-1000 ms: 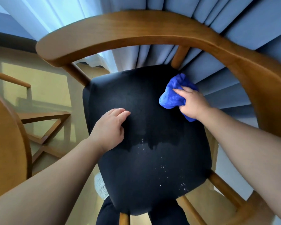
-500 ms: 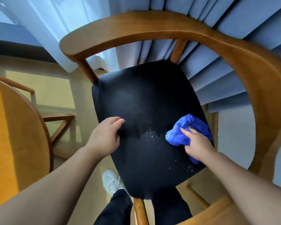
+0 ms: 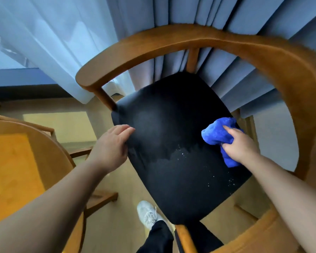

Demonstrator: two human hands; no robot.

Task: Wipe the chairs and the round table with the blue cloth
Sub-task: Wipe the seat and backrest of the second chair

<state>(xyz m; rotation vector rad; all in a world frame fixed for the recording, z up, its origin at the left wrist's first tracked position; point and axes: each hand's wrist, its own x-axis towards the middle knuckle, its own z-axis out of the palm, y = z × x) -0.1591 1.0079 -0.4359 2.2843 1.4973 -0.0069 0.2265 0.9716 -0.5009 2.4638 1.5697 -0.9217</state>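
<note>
A wooden chair with a curved backrest (image 3: 204, 42) and a black seat (image 3: 173, 143) fills the middle of the view. My right hand (image 3: 240, 145) is closed around a bunched blue cloth (image 3: 216, 135), pressed on the seat's right edge. My left hand (image 3: 111, 145) rests flat on the seat's left edge, fingers together over the rim. White specks dot the seat's near half, which looks lighter than the far half. The round wooden table (image 3: 16, 170) shows at the left.
Blue-grey curtains (image 3: 171, 13) and a sheer white curtain (image 3: 53, 42) hang behind the chair. My white shoe (image 3: 148, 213) and dark trouser leg stand on the beige floor below the seat. The table's wooden base struts (image 3: 100, 198) lie at the lower left.
My right hand with the cloth swept from the seat's far right down toward the near right, then back up along the right edge. The view pulled back and shifted; my left hand stayed on the left edge.
</note>
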